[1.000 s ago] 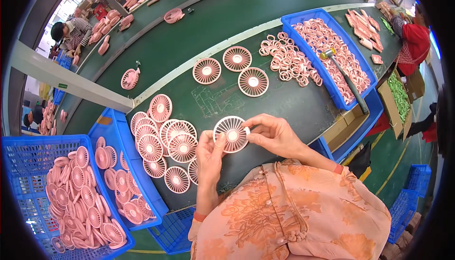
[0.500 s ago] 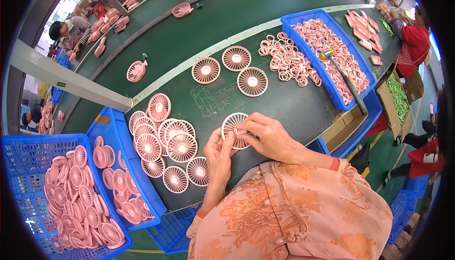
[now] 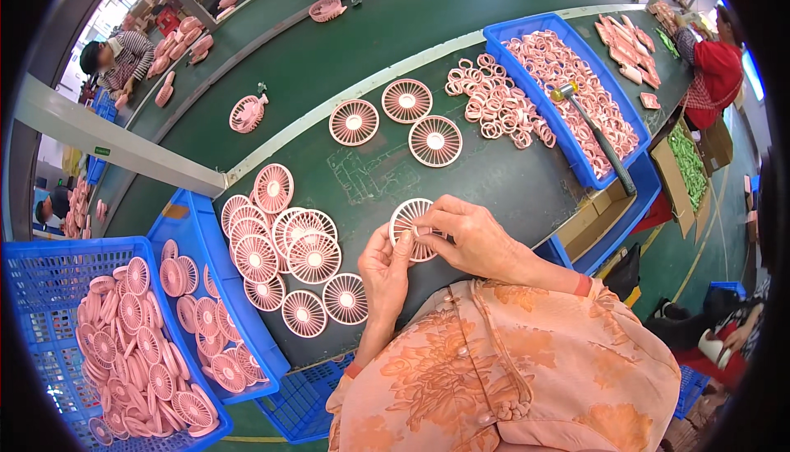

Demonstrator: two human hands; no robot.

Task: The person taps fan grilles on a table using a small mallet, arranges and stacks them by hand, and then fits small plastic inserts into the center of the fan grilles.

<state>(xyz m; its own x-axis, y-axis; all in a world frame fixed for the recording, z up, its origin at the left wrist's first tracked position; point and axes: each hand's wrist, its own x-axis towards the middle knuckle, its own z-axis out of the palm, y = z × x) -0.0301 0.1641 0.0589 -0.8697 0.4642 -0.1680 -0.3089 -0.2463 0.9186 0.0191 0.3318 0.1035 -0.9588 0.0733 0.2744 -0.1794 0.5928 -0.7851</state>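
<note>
Over the near edge of the dark green bench, my left hand (image 3: 384,274) holds a round pink fan grille (image 3: 402,215) by its rim, thumb on its face. My right hand (image 3: 475,240) is closed in a pinch at the grille's hub; the fingers hide what is between them, if anything. Left of my hands, several loose pink grilles (image 3: 314,258) lie in an overlapping cluster. Farther back, a group of three grilles (image 3: 434,141) lies flat on the bench. A heap of small pink rings (image 3: 494,104) spreads beside a blue tray (image 3: 527,94) filled with more rings.
A hammer (image 3: 605,143) with a yellowish head lies across the ring tray. Blue crates (image 3: 74,246) with grilles stand at the left, beside a grey post (image 3: 115,135). Beyond runs a green conveyor (image 3: 395,20) carrying pink fan parts (image 3: 248,113). Co-workers (image 3: 717,73) sit farther off.
Both hands stay in nearly the same hold on the grille. Pink parts on the conveyor have shifted slightly to the right. At the far lower right, a person has moved.
</note>
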